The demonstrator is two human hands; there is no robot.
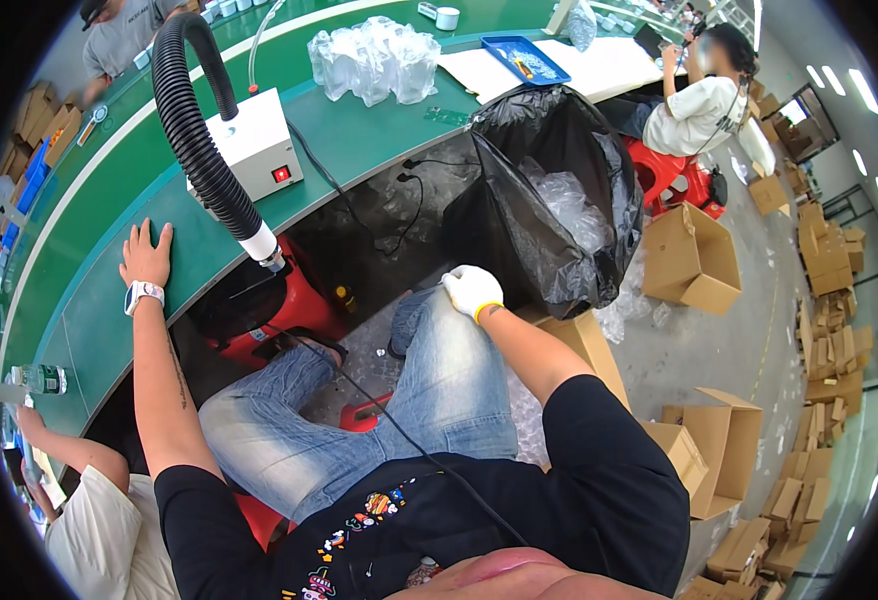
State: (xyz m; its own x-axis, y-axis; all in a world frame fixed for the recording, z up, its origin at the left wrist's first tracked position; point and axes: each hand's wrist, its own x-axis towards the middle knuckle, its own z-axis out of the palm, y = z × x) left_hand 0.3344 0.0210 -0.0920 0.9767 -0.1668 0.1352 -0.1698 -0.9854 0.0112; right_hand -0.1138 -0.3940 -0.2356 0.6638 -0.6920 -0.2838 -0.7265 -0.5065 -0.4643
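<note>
My left hand [147, 256] lies flat on the green workbench [94, 290] with its fingers spread, holding nothing. A watch is on that wrist. My right hand [473, 291], in a white glove with a yellow cuff, rests on my knee; its fingers curl downward and are partly hidden. Ahead of my left hand stands a white box-shaped machine [259, 160] with a lit red switch. A black ribbed hose [199, 130] arches over it, its pale nozzle hanging past the bench edge. Beyond my right hand is a black bag-lined bin [519, 200] with clear plastic inside.
Clear plastic bags [374, 62] are heaped on the bench, near a blue tray [525, 60]. Red stools [289, 310] stand under the bench. Open cardboard boxes [694, 258] sit on the floor at right. Co-workers sit at both sides. A bottle [39, 379] lies at left.
</note>
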